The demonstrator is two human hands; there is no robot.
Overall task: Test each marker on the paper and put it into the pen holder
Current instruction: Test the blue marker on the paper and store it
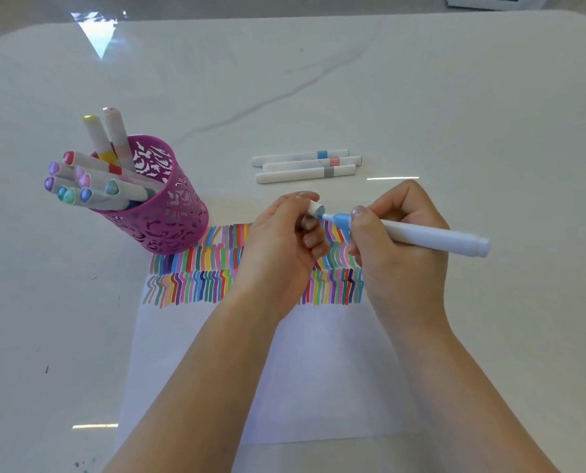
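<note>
**Head view: most markers tested, four to go**

Most of the job looks done. The white table carries the paper, whose far third is packed with rows of coloured test strokes while its near part is blank. On the paper's far-left corner stands the pink pen holder, a cut-out metal cup already crowded with capped markers leaning out to the left. Just beyond the paper's far edge lie three markers, side by side and capped, banded blue, pink and grey. I judge these are the ones not yet tested.

Both hands hover above the striped far part of the paper. The right hand grips the blue marker like a pen, fingers wrapped round its barrel. The left hand pinches the cap between thumb and fingertips, right at the marker's tip.

This marker has a white barrel, a pale blue collar and a blue nib, with its back end pointing right. Whether the cap is going on or coming off cannot be told.
</note>
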